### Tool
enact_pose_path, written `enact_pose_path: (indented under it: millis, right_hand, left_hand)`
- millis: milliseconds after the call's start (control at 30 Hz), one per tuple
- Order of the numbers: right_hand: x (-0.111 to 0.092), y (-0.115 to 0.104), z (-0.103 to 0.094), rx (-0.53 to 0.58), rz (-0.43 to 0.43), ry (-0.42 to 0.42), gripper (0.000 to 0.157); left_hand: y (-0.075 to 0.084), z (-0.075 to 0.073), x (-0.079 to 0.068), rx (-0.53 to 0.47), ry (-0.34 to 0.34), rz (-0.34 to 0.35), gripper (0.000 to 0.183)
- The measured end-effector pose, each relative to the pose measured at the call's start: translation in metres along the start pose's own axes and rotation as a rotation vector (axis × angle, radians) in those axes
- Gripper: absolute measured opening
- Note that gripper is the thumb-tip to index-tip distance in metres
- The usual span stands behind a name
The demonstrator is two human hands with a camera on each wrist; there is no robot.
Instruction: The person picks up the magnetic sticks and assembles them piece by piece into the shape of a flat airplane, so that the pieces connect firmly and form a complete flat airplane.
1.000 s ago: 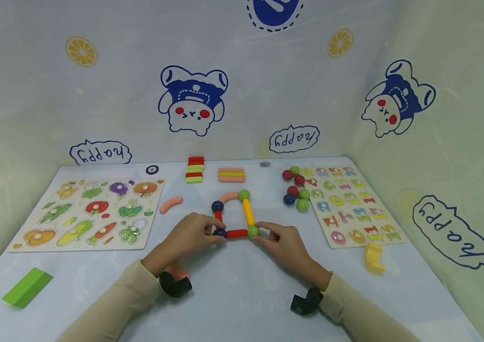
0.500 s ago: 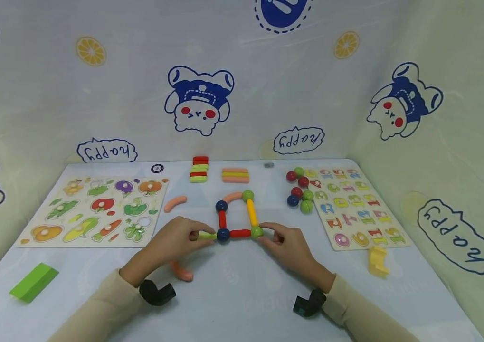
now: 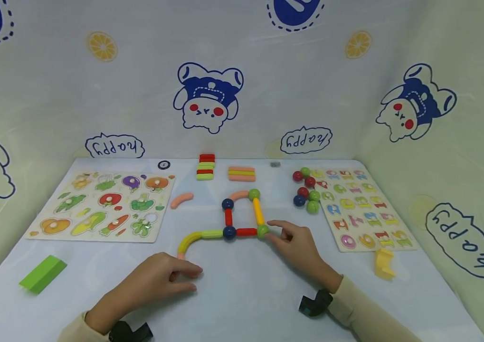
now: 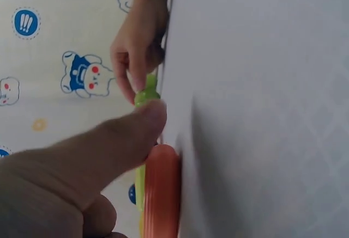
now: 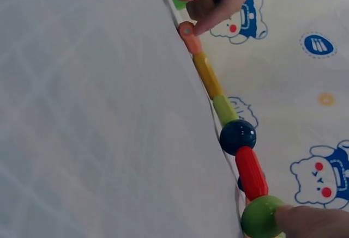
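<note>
1 orange rod (image 4: 162, 194) lies at near left, its long axis running on from the curved yellow rod (image 3: 187, 243) toward the near side, mostly screened by the left hand (image 3: 158, 275) in the head view. Left hand is clearly the nearer of the 2; thumb and forefinger stand apart, nothing visible between the tips, contact with the rod cannot be told. Right hand (image 3: 296, 241) pinches the green ball (image 3: 262, 231) well to the right, beyond 1 blue ball (image 3: 229, 232) and 1 red rod (image 3: 246, 232).
</note>
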State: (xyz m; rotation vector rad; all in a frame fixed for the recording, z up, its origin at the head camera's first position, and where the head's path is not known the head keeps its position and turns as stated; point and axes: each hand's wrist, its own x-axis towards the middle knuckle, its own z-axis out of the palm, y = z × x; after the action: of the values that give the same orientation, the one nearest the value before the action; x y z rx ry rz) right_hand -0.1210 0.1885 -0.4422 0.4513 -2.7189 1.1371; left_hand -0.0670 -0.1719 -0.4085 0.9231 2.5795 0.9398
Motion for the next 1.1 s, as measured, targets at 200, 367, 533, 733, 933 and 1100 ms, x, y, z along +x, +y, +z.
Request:
enact_pose_path:
  millis: [200, 367, 533, 733, 933, 1100]
  right_hand:
    - [0.018, -0.008, -0.009, -0.006, 0.011, 0.025, 0.035]
    - [0.063, -0.021, -0.016, -0.077, -0.046, 0.003, 0.036]
    - [0.120, -0.019, -0.020, -0.219, -0.025, -0.106, 0.032]
    - [0.169, 0.000, -0.015, -0.360, 0.048, -0.226, 0.028]
    - [0.186, 0.007, -0.005, -0.414, 0.064, -0.309, 0.029]
    - [0.191, 0.004, 0.005, -0.434, 0.098, -0.295, 0.030]
  left_hand:
    - [0.002, 0.005, 0.001, 0.152, 0.119, -0.010, 0.030]
    - [0.001, 0.010, 0.004, 0.180, 0.166, -0.012, 0.024]
    - [0.001, 0.017, 0.005, 0.154, 0.182, -0.040, 0.022]
    - [0.000, 0.021, 0.002, 0.095, 0.180, -0.033, 0.019]
    - [-0.001, 0.018, -0.001, 0.091, 0.190, -0.031, 0.018]
    - [-0.003, 0.016, -0.003, 0.094, 0.198, -0.024, 0.018]
